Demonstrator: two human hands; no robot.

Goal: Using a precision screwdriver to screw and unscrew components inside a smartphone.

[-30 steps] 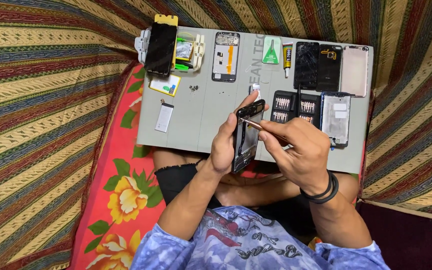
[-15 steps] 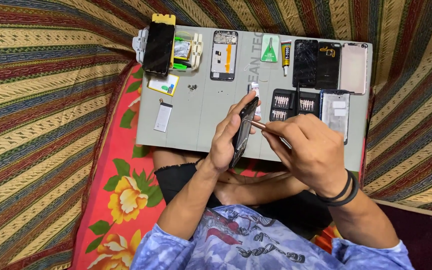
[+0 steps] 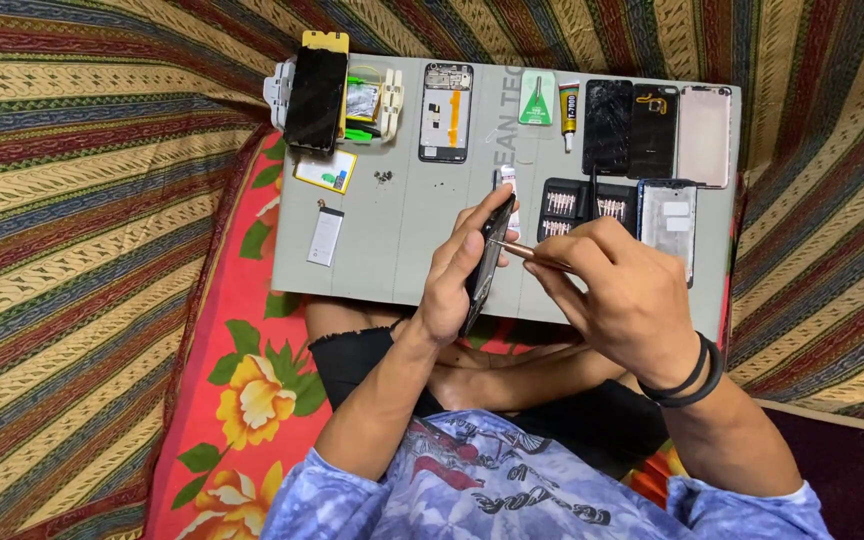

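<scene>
My left hand (image 3: 455, 270) grips a dark phone body (image 3: 485, 262), held nearly edge-on above the near edge of a grey work mat (image 3: 392, 250). My right hand (image 3: 622, 295) pinches a thin metal tool (image 3: 527, 254) whose tip touches the phone's edge. A black band circles my right wrist. Both hands hover over my lap, just in front of the mat.
On the mat lie a black screen on a white holder (image 3: 314, 85), an open phone frame (image 3: 446, 112), a green card (image 3: 537, 98), a glue tube (image 3: 569, 112), a cracked screen (image 3: 608, 125), back covers (image 3: 704, 135), a bit set (image 3: 572, 205) and a small white battery (image 3: 325, 236). Striped fabric surrounds everything.
The phone has turned from showing its face to nearly edge-on in my left hand. My right hand has shifted slightly right, with the tool still at the phone.
</scene>
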